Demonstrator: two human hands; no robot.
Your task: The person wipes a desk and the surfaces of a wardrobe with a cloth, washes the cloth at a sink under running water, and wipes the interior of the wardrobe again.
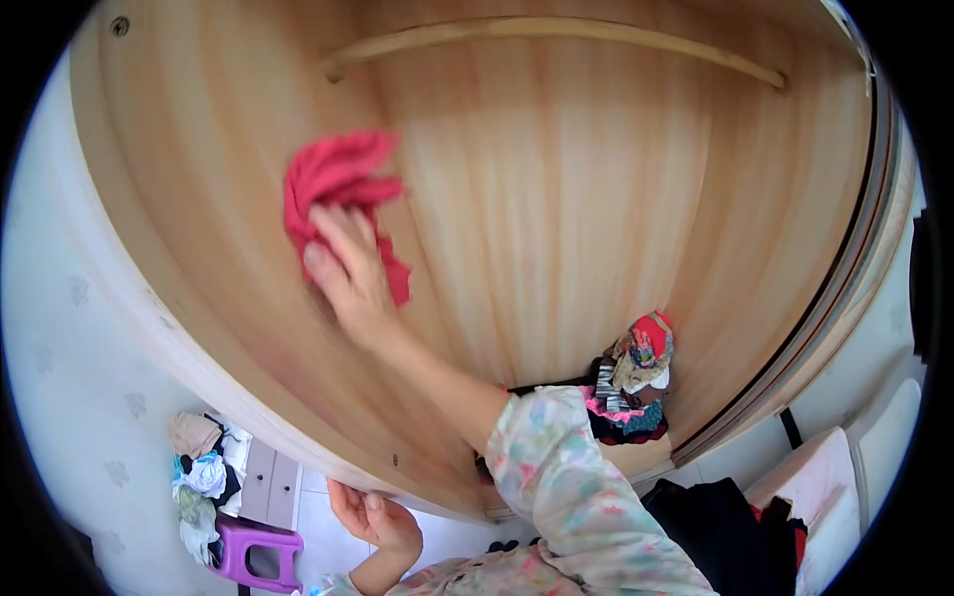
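My right hand presses a crumpled red cloth against the wooden left side panel inside a wardrobe. Its fingers are bent over the cloth, and their edges look slightly blurred. Lower down, my left hand is by the bottom front edge of that panel. Its fingers are loosely curled, with the thumb a little apart, and I see nothing in them. Whether it touches the edge I cannot tell. Floral sleeves cover my arms.
A wooden hanging rail spans the wardrobe's top. Folded clothes are piled at its bottom right. Outside, a purple stool and a grey drawer unit with clothes stand at left. Dark garments lie at lower right.
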